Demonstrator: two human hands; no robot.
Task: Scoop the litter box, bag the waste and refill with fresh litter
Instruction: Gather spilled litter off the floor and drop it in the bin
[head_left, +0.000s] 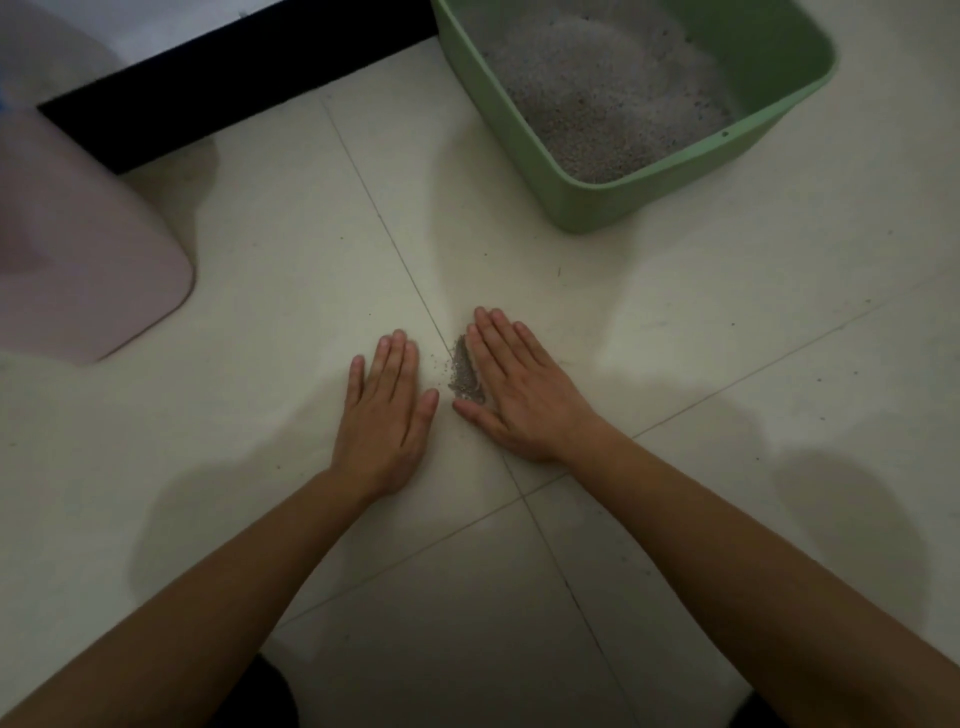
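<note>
Middle: open floor stretches up to the dark wall strip.
Far right: green box stands in the way; its top is open.
Far left: pink bin blocks that side.
Between left hand and right hand: narrow gap, holding a litter pile.

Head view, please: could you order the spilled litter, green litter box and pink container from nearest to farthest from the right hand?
1. Spilled litter, against the right hand's inner edge.
2. Green litter box, ahead, slightly right.
3. Pink container, far left.
</note>
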